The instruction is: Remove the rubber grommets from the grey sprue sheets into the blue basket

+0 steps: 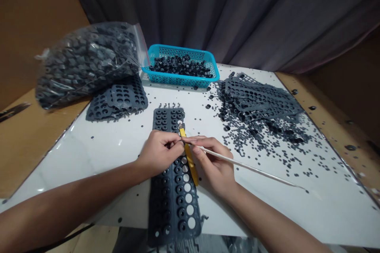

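Note:
A black rubber sheet (173, 189) with rows of round moulded parts lies lengthwise before me. Along its right side runs a column of open holes showing white. My right hand (218, 164) grips a thin pale metal pick (246, 165), whose long bent end points right. The pick's other end meets the fingertips of my left hand (162, 151), closed in a pinch above the sheet. What those fingers hold is too small and hidden to make out. Between my hands, a yellow-handled tool (190, 165) with a metal tip lies along the sheet's right side, partly covered by my fingers.
A turquoise basket (181, 80) holds loose black parts at the back. A bulging clear bag (86, 63) of parts rests at left, by stacked punched sheets (124, 97). More sheets (261, 97) and scattered black scraps (264, 138) cover the table's right side.

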`<action>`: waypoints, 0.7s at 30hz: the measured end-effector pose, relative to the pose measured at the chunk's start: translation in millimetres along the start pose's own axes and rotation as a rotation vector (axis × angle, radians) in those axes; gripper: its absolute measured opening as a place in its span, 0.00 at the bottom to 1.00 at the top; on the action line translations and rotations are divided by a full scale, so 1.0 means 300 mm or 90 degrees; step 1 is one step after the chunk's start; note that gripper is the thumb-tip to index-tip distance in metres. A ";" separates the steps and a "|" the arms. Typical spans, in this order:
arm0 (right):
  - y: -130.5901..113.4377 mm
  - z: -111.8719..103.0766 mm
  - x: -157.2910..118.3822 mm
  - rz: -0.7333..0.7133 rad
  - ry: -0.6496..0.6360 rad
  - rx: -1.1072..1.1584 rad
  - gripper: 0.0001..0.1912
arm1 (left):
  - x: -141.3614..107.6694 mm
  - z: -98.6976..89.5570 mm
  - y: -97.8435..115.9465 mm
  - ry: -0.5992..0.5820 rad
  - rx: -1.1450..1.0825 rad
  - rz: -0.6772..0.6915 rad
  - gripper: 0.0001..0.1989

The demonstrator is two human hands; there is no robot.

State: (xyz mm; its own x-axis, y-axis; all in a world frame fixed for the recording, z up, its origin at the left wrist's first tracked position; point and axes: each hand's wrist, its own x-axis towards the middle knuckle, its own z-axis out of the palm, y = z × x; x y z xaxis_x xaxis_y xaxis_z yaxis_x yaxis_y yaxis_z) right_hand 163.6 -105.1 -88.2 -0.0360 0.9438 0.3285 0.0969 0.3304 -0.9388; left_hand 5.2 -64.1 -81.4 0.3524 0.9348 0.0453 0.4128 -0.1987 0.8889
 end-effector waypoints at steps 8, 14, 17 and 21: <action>0.001 0.000 -0.001 -0.011 -0.012 0.010 0.07 | -0.001 0.001 0.004 -0.003 0.001 -0.012 0.13; -0.002 0.001 0.003 -0.026 -0.013 0.005 0.08 | 0.000 0.000 0.002 -0.007 0.007 -0.021 0.13; 0.000 -0.001 0.001 -0.037 -0.013 -0.009 0.08 | 0.002 -0.001 0.003 -0.010 0.007 -0.022 0.13; 0.003 -0.002 -0.001 -0.048 -0.017 -0.016 0.09 | 0.002 -0.002 0.002 -0.010 0.009 -0.024 0.13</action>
State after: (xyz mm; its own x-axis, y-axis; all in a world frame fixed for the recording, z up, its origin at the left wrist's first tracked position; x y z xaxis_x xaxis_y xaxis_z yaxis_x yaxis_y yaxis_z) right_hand 164.3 -105.1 -88.9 -0.0703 0.9158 0.3955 0.1186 0.4013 -0.9082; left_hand 5.1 -63.5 -80.7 0.3499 0.9368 0.0039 0.4374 -0.1670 0.8836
